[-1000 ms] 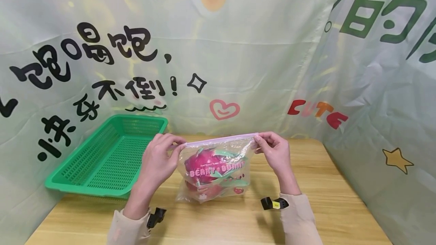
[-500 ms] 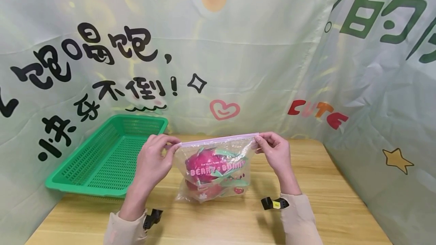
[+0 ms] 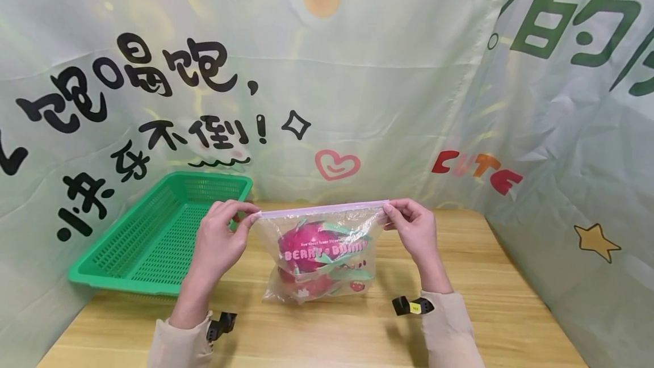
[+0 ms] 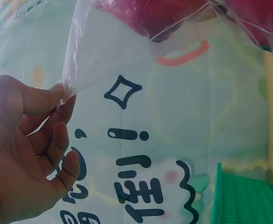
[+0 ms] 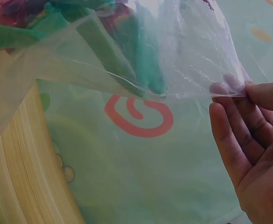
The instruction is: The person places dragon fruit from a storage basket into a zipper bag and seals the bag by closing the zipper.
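Observation:
A clear zip-lock bag (image 3: 332, 294) with pink lettering stands over the wooden table, its lilac zip strip (image 3: 322, 209) stretched across the top. Red-pink dragon fruit (image 3: 301, 246) with green scales shows through the plastic, one piece above another. At the strip's left end my left hand (image 3: 222, 243) pinches the corner between thumb and index finger; in the left wrist view its other fingers curl loosely below. My right hand (image 3: 415, 229) pinches the opposite top corner, and the right wrist view shows its thumb (image 5: 265, 95) pressed on the plastic edge.
A green perforated plastic basket (image 3: 133, 287) sits at the table's left, behind my left hand. Printed fabric (image 3: 398, 118) hangs behind and beside the wooden table (image 3: 490, 300). Each wrist wears a black camera (image 3: 221, 325) on a strap.
My left hand has slid left along the zip strip to its end, uncovering more of it. My right hand has stayed at its corner, and the fruit has barely moved.

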Demonstrator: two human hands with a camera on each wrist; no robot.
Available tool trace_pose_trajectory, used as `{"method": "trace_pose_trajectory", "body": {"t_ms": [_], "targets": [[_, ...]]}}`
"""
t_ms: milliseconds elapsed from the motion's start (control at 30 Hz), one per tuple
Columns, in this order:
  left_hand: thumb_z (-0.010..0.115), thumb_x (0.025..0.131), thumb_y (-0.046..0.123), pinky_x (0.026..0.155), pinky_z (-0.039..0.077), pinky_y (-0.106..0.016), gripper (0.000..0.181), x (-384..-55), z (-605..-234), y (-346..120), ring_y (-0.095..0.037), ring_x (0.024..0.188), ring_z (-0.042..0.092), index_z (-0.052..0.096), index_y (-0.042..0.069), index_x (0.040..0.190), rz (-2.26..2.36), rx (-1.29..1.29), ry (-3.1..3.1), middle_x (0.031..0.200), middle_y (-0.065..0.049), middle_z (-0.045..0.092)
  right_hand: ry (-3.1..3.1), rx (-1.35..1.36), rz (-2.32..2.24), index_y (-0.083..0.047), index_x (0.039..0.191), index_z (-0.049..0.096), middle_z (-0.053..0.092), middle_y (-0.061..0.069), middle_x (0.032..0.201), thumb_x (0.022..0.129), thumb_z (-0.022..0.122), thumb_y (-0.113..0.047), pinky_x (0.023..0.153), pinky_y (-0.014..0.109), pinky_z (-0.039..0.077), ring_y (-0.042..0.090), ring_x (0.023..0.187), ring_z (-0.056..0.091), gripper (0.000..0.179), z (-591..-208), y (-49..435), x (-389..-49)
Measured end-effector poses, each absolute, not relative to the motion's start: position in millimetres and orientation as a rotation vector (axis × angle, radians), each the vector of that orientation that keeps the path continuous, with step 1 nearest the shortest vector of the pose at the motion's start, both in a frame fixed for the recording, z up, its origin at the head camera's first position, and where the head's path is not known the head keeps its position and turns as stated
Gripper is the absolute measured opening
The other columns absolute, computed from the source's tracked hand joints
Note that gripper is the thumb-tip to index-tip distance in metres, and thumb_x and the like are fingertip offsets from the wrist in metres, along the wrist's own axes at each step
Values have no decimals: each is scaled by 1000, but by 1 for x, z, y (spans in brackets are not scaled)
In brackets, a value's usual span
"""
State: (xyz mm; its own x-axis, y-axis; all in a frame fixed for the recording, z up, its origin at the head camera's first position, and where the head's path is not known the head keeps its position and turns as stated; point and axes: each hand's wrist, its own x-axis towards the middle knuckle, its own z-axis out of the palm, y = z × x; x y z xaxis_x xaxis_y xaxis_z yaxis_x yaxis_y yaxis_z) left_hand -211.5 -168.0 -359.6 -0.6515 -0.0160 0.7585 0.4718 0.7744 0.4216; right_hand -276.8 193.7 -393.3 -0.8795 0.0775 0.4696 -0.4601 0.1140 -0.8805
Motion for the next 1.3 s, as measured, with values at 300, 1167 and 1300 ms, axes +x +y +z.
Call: {"method": "trace_pose_trajectory", "body": {"t_ms": [300,1167,1300], "targets": [[74,97,8,74,52,-27,11,-239,-370,-153,-20,88,63,75,5,108,-1234,-212,-2146,102,-9,74,-1986,238,1910,10,108,69,76,0,84,100,71,-15,67,32,64,13,71,74,27,-397,198,-278],[75,95,11,88,62,-40,53,-303,-429,-93,-39,121,63,54,0,142,-1827,-219,-2418,133,-23,66,-2175,-6,1907,11,124,63,70,30,118,100,69,-7,82,32,63,21,89,75,31,-446,207,-307],[77,93,10,85,63,-39,57,-301,-435,-88,-39,119,65,53,1,144,-1787,-193,-2470,132,-23,67,-2337,42,1832,10,132,61,67,31,125,100,69,-7,90,43,61,39,106,71,37,-455,209,-310]]}}
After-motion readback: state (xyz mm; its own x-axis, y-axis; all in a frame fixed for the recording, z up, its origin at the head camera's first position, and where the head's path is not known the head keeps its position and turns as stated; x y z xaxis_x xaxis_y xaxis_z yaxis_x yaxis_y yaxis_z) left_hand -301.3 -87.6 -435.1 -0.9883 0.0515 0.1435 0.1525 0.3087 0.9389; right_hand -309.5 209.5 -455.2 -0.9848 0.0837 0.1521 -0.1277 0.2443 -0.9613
